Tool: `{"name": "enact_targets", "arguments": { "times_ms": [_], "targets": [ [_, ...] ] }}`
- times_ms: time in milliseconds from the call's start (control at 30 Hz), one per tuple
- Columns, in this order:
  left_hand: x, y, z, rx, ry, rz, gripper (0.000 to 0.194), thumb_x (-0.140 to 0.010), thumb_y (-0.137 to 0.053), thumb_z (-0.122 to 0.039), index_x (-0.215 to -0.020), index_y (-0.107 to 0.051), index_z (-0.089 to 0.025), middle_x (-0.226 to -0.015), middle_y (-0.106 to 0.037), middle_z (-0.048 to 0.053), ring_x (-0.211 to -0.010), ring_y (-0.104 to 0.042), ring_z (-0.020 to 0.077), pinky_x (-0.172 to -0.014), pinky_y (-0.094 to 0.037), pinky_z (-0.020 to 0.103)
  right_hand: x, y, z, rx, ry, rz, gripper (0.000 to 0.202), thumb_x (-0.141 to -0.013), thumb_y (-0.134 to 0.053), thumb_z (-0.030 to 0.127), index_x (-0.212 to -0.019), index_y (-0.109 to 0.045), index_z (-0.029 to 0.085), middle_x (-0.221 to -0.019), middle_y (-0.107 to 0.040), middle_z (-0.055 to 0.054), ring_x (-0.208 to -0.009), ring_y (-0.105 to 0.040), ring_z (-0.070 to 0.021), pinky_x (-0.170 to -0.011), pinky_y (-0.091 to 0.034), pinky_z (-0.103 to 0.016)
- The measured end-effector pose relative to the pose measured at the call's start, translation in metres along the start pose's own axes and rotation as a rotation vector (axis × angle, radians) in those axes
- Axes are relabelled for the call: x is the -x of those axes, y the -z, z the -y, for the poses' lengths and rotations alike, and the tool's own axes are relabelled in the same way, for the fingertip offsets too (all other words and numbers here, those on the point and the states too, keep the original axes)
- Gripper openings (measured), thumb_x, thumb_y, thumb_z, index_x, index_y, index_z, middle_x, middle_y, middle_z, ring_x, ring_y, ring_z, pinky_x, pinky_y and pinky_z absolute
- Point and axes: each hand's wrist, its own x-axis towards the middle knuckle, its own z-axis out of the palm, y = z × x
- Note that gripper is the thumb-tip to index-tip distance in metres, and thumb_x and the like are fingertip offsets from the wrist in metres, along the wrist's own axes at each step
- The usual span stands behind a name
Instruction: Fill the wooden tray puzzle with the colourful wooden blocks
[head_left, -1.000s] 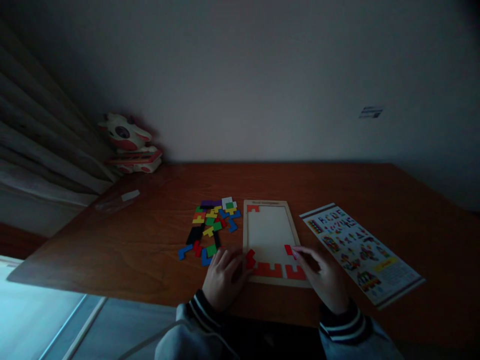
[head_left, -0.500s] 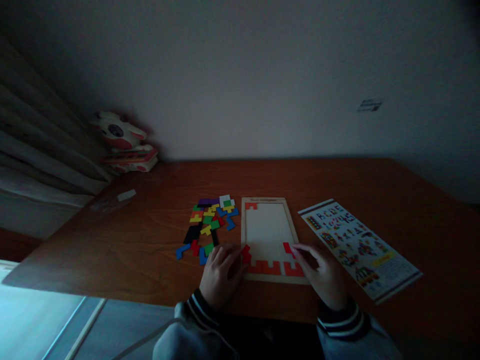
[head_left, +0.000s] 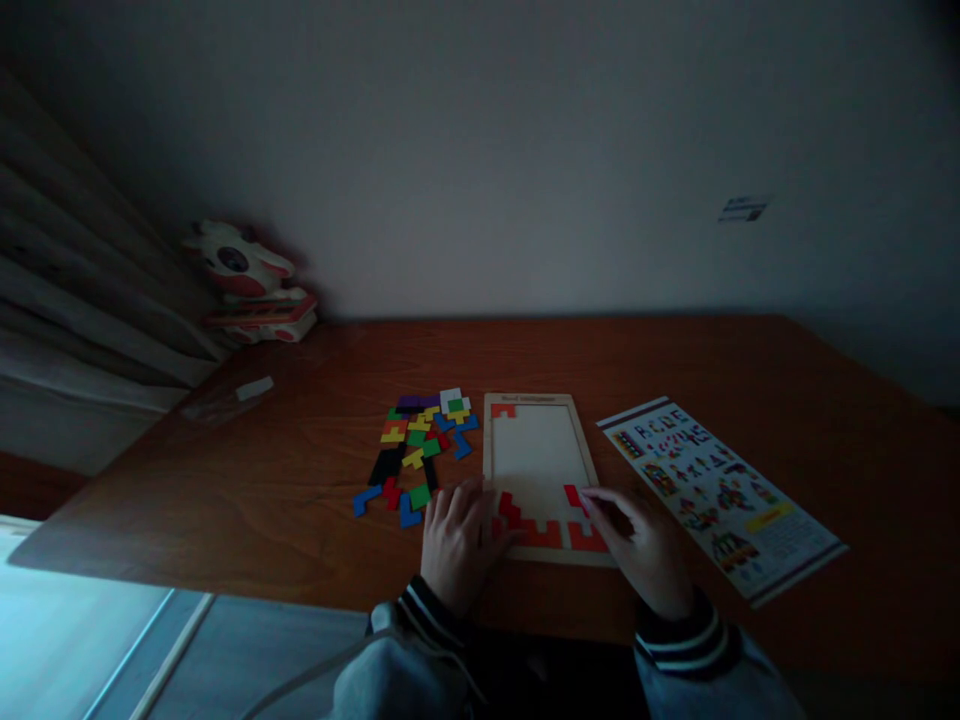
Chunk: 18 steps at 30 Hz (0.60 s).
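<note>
In front of me lies a wooden puzzle tray (head_left: pixel 585 440) with red pieces along its near edge and one in the far left corner. My left hand (head_left: pixel 459 540) reaches over the tray's near left corner, its thumb and forefinger closed on a red puzzle piece (head_left: pixel 510 508) just above the bottom row. My right hand (head_left: pixel 643 548) pinches another red puzzle piece (head_left: pixel 572 496) at the tray's right side, over the near row. The left fingers partly cover the corner piece there.
Several coloured puzzle pieces (head_left: pixel 416 440) lie loosely heaped left of the tray. A printed instruction sheet (head_left: pixel 720 490) rests to its right. At the back left stands a toy animal with a keyboard (head_left: pixel 262 315). A small white slip (head_left: pixel 255 389) lies near the table's left side.
My left hand has moved right over the tray, carrying its red piece inward from the left rim. My right hand and its piece have barely shifted.
</note>
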Motion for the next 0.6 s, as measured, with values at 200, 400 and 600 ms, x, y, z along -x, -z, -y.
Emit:
{"name": "enact_targets", "arguments": {
  "times_ms": [200, 400, 600],
  "targets": [
    [0.001, 0.001, 0.002, 0.083, -0.271, 0.1, 0.039, -0.092, -0.059, -0.047, -0.12, -0.065, -0.021, -0.126, -0.067, 0.009, -0.114, -0.06, 0.0298, -0.094, -0.048, 0.049, -0.001, 0.001, 0.003, 0.001, -0.004, 0.014, 0.02, -0.093, -0.056, 0.038, -0.096, -0.071, 0.024, -0.09, -0.076, -0.007, -0.079, -0.071, -0.0221, -0.071, -0.058, -0.035],
    [0.003, 0.004, 0.001, 0.081, -0.243, 0.067, 0.033, -0.093, -0.059, -0.038, -0.119, -0.065, -0.019, -0.12, -0.07, 0.01, -0.111, -0.062, 0.0289, -0.094, -0.048, 0.049, -0.001, 0.001, 0.003, -0.034, -0.032, 0.014, 0.021, -0.092, -0.057, 0.039, -0.097, -0.071, 0.024, -0.092, -0.076, -0.007, -0.081, -0.072, -0.0222, -0.071, -0.058, -0.034],
    [0.005, 0.005, 0.0, 0.113, -0.266, 0.027, 0.024, -0.095, -0.057, -0.031, -0.115, -0.066, -0.019, -0.116, -0.072, 0.006, -0.107, -0.064, 0.0268, -0.092, -0.047, 0.046, -0.002, -0.012, 0.02, -0.057, -0.044, 0.035, 0.021, -0.094, -0.056, 0.038, -0.099, -0.071, 0.024, -0.089, -0.077, -0.005, -0.076, -0.072, -0.02, -0.069, -0.059, -0.032]
  ]
}}
